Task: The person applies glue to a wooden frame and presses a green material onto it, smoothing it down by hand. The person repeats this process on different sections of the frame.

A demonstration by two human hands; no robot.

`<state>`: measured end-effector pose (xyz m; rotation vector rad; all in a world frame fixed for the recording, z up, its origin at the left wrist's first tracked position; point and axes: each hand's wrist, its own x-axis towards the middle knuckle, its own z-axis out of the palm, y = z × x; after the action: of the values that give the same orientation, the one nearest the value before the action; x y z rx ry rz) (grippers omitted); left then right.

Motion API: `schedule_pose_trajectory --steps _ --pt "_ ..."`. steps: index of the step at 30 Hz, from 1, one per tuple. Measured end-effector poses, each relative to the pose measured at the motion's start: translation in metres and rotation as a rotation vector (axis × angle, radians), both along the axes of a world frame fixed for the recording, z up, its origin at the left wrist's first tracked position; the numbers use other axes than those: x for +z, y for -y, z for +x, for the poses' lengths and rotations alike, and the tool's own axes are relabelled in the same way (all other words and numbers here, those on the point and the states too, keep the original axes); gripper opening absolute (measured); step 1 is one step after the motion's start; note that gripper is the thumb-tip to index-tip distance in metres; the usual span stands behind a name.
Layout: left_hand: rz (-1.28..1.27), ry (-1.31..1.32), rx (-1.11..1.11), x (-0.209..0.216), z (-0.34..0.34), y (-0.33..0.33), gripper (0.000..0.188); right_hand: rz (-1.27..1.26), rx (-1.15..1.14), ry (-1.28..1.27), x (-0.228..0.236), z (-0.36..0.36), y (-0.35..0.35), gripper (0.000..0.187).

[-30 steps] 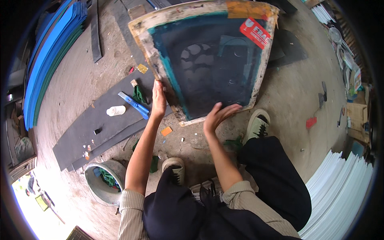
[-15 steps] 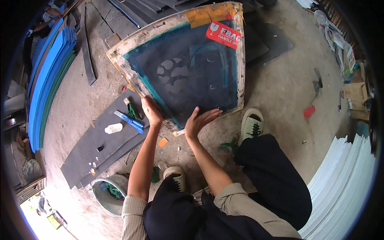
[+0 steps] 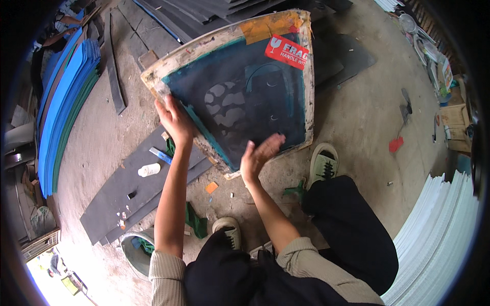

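Observation:
A screen-printing frame (image 3: 196, 76) with scuffed pale wooden edges and dark mesh is tilted up in front of me. Paw-like patches and a curved outline show on the mesh; orange tape and a red sticker sit along its far edge. With my left hand (image 3: 176, 122) I grip the left wooden edge, fingers on the frame's side. My right hand (image 3: 259, 159) lies at the near edge, its fingers stretched out over the mesh and slightly blurred. Left of the frame, a white bottle (image 3: 149, 170) and a blue utility knife (image 3: 161, 155) rest on a dark sheet (image 3: 115, 196).
A bucket (image 3: 130, 262) with green scraps stands at lower left. Blue sheets (image 3: 66, 117) are stacked at far left, white sheets (image 3: 439, 234) at lower right. Dark sheets (image 3: 219, 15) lie beyond the frame. A red scrap (image 3: 395, 144) is on the floor. Another person's arm (image 3: 58, 36) shows at upper left.
My left hand has slid up the frame's left edge, away from the near corner. My right hand has shifted slightly at the near edge. The frame sits a little lower in view.

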<state>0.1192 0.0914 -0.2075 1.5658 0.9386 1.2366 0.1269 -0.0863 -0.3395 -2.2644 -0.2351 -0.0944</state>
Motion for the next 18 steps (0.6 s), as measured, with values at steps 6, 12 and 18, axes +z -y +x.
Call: schedule_pose_trajectory --steps 6,12,18 --pt "0.002 -0.189 0.085 -0.004 -0.011 -0.001 0.038 -0.068 0.052 0.206 0.113 0.050 -0.088 0.075" --pt "0.061 -0.054 0.065 -0.010 0.000 -0.001 0.023 0.005 0.380 0.575 0.167 0.092 -0.115 0.077" --pt "0.120 -0.141 0.094 -0.013 0.000 -0.002 0.029 -0.016 -0.105 0.047 -0.015 0.036 0.047 0.074"
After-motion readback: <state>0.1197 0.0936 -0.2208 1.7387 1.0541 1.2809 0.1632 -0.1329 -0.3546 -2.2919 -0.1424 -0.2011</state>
